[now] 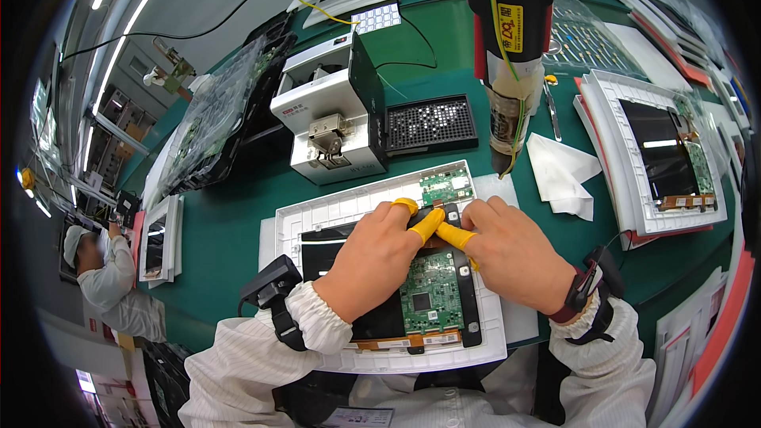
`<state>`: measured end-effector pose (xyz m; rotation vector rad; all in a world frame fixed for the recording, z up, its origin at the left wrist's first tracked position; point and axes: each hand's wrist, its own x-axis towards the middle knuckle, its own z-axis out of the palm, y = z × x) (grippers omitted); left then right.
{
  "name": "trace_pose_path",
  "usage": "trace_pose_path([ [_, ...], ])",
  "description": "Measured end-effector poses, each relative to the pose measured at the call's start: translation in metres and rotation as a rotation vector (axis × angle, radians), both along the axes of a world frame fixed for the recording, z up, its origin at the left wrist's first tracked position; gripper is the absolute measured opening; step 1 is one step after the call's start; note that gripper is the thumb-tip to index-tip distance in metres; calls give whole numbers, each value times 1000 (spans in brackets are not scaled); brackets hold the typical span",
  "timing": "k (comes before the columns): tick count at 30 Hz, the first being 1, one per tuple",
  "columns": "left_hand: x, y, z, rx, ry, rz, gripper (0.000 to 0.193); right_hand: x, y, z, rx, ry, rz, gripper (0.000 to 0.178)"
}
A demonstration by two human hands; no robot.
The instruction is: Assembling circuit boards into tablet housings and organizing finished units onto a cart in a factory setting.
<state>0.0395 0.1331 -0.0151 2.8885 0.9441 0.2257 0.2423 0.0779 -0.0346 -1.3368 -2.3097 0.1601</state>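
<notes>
We are in an electronics assembly plant; a green mat bench carries white foam trays with display panels and green circuit boards; a powered screwdriver hangs over the bench beside a black screw tray and a white benchtop machine; we wear white smocks, wrist straps and yellow finger cots; another smocked worker sits at the next station.

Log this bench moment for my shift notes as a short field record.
left hand: yellow-capped fingers pressing the black panel assembly
right hand: fingertips meeting the left, yellow cap on one finger
green circuit board: lies on the panel, below the fingers
white moulded tray: holds the panel
green work mat: under the tray
white wipe: right of the tray
</notes>
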Motion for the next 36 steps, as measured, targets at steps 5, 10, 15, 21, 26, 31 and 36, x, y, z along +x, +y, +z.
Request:
trace_pose_path([
  [5, -1, 0, -2, 19, -29, -10, 19, 1, 1, 5, -20, 7, -11, 13],
  [10, -1, 1, -4, 16, -54, -5, 20, -3, 14, 4, 55, 93, -90, 12],
  [15, -4, 0, -3, 37, -45, 21, 19, -10, 34, -3, 71, 18, -38, 14],
  [21, -5, 0, -7, 85, -93, -9, 16, -11, 34, 1, 1, -8, -52, 20],
  [26, -7, 1, -10, 93, -115, -7, 15, -10, 35, 1, -10, 14, -43, 22],
  [31, -6, 0, -8, 86, -109, -12, 15, -7, 35, 4, -44, -8, -9, 22],
  [36, -5, 0, -5, 76, -61, -6, 16, -6, 34, 2, -10, 9, 2, 23],
])
